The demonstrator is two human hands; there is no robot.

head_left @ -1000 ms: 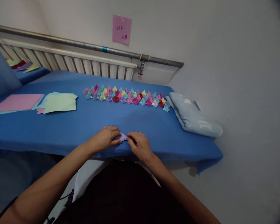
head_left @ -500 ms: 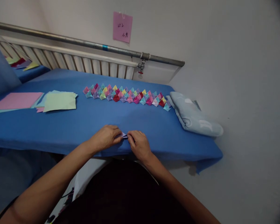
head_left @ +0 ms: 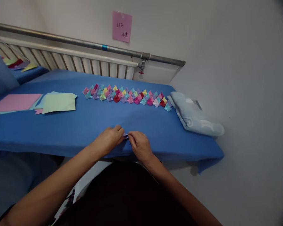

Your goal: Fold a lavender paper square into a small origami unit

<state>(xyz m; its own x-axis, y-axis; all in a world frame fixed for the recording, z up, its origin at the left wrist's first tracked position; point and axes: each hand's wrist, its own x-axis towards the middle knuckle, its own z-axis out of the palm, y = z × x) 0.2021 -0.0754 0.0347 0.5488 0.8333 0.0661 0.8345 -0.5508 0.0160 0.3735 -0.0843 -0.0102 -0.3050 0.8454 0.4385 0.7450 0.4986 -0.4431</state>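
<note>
A small piece of folded lilac paper [head_left: 125,136] is pinched between my two hands, just above the front part of the blue-covered table [head_left: 94,122]. My left hand [head_left: 112,138] grips its left end, with the fingers bent over most of it. On the right end, my right hand [head_left: 140,144] closes thumb against forefinger. Only a narrow strip of the paper shows between the hands. Further back lie several rows of small folded paper boats [head_left: 129,96] in pink, red, yellow, blue and purple.
Stacked green paper [head_left: 58,103] and pink paper [head_left: 16,102] lie on the left. A folded pale blue blanket [head_left: 193,114] rests at the right end. Behind the table run a radiator [head_left: 89,66] and a metal pipe [head_left: 80,42]. A pink note [head_left: 122,26] hangs on the wall.
My left hand's fingers have curled in more tightly and moved slightly toward the right hand, covering more of the lilac paper. My right hand keeps its pinch. The view has shifted slightly.
</note>
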